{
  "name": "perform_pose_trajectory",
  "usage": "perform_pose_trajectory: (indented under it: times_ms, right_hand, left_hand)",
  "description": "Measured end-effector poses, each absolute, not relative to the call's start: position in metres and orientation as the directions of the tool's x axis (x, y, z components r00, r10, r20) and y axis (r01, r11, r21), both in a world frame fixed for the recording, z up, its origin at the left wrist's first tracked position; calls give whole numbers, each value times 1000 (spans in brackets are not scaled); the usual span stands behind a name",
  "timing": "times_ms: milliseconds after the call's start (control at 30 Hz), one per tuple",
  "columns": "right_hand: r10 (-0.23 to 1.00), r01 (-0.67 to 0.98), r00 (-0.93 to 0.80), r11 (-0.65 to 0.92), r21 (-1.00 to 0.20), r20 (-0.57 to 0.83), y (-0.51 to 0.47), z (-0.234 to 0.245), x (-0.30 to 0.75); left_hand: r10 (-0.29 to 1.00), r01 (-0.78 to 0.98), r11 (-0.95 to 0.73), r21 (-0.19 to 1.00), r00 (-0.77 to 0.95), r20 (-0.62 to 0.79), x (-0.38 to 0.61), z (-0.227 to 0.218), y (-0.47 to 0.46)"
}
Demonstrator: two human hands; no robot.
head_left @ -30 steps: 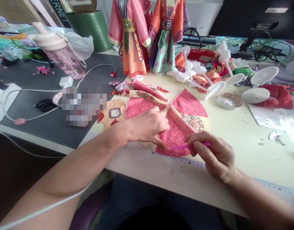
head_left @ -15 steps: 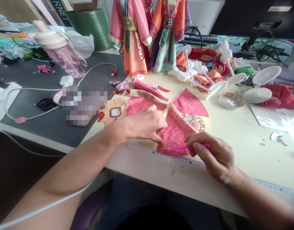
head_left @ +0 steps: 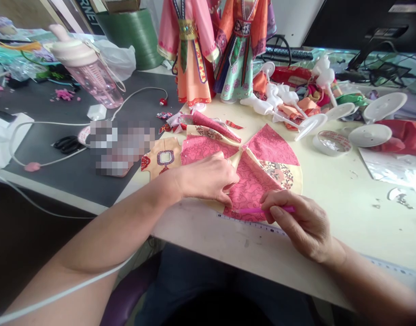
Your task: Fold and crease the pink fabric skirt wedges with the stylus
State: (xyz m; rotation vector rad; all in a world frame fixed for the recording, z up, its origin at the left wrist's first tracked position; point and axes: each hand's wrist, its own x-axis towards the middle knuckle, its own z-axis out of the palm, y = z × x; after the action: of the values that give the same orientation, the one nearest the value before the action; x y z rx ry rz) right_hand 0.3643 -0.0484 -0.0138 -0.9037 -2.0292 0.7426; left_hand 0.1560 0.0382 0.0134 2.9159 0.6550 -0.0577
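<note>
A pink patterned cloth (head_left: 253,181), joined with cream and floral panels into a fan-shaped piece, lies near the table's front edge. Curled over its lower left part, my left hand (head_left: 211,179) presses it with bent fingers and thumb; the fingertips are partly hidden. In my right hand (head_left: 301,226) is a slim pink pen (head_left: 248,210), pinched between thumb and fingers. The pen lies low and nearly level across the cloth, its tip pointing left toward my left thumb. Along the cloth's lower edge runs a marked measuring strip (head_left: 251,223), partly under my right hand.
Two dressed dolls (head_left: 194,59) stand behind the cloth. White doll stands (head_left: 370,136) and a tape roll (head_left: 332,142) are at the right. A tan embroidered piece (head_left: 155,158), phone (head_left: 121,154), black-handled scissors (head_left: 67,145) and pink bottle (head_left: 95,81) lie or stand left.
The view has shifted slightly, so the table things appear a little farther right. My right hand with the pen has moved slightly left over the cloth; my left hand stays in place.
</note>
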Motion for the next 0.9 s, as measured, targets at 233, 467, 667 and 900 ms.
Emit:
perform_pose_trajectory:
  times_ms: [233,467,667,900]
  right_hand:
    - [780,334,-457,596,-730,427,-47,-14,365]
    - [767,330,-468,613,-718,440,-47,-14,364]
    - [747,324,-475,640,-697,465,-48,-12,365]
    - [761,342,-371,645,-684,532,-54,-13,369]
  left_hand:
    - [396,401,-894,200,916,-68,155,13,37]
    - [390,399,-889,224,917,-84,157,11,37]
    - [417,433,-852,296,901,-118,157,12,36]
    - [444,472,-827,304,881,-162,158,13,35]
